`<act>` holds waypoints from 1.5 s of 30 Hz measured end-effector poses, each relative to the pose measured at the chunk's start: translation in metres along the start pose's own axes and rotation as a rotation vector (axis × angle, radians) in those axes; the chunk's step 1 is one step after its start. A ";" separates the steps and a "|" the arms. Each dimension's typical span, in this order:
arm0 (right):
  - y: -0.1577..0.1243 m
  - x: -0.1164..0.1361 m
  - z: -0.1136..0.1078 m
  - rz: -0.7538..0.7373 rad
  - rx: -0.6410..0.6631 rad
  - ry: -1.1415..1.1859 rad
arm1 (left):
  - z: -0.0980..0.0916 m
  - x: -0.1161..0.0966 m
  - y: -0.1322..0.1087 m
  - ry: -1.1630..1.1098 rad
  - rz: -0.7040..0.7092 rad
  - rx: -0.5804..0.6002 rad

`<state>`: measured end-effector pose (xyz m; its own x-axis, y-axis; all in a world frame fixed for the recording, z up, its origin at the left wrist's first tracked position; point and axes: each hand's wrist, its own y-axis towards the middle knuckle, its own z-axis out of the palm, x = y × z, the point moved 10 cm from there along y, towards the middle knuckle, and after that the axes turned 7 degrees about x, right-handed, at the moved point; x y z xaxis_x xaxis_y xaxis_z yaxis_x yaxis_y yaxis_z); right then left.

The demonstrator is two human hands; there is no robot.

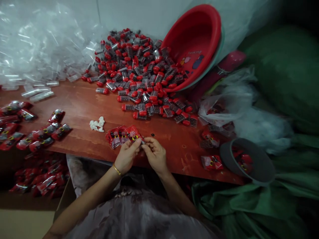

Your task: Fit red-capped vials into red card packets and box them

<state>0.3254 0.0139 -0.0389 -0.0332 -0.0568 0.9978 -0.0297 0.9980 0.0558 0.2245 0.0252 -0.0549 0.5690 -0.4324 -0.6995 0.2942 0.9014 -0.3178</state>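
Head view: left hand (127, 155) and right hand (156, 156) pinch one packet (133, 132); plump packets (61, 131) seem done, many loose tubes (139, 71) left.

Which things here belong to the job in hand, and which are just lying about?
Likely part of the job:
red packet, held by the left hand and right hand
fanned red packets beside it
heaped red-capped tubes

Seemingly just lying about:
pink-topped bottle
green fabric

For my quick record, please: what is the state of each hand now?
Left hand: closed, holding a red packet.
Right hand: closed, seemingly pinching the same packet's edge.
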 end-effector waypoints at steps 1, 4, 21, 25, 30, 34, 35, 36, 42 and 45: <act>0.002 0.001 0.000 -0.011 -0.014 -0.037 | 0.000 0.002 0.000 -0.009 0.000 0.002; 0.016 0.009 0.004 -0.071 -0.002 -0.180 | -0.005 0.002 -0.001 -0.028 -0.026 0.001; 0.077 -0.026 -0.047 -0.243 0.193 -1.141 | -0.209 -0.149 -0.047 -0.207 0.276 -0.628; 0.030 -0.019 -0.056 -0.333 0.219 -1.050 | -0.140 -0.133 -0.030 0.315 0.355 -0.511; -0.002 0.000 -0.059 -0.403 -0.016 -0.965 | -0.017 -0.088 0.010 1.463 0.538 -0.127; -0.009 0.006 -0.051 -0.447 -0.083 -0.993 | -0.011 -0.051 0.035 1.859 0.423 -0.044; -0.010 0.006 -0.049 -0.459 -0.089 -1.005 | -0.015 -0.048 0.038 1.887 0.413 -0.051; -0.010 0.007 -0.049 -0.470 -0.095 -1.017 | -0.018 -0.047 0.040 1.903 0.409 -0.058; -0.013 0.013 -0.043 -0.541 -0.109 -1.088 | -0.027 -0.039 0.038 1.856 0.398 -0.077; -0.012 0.013 -0.042 -0.526 -0.124 -1.099 | -0.025 -0.039 0.033 1.850 0.425 -0.122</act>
<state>0.3674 0.0019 -0.0249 -0.8734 -0.3872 0.2953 -0.2006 0.8387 0.5063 0.1934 0.0723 -0.0542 -0.8651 0.2777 -0.4177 0.2803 0.9582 0.0564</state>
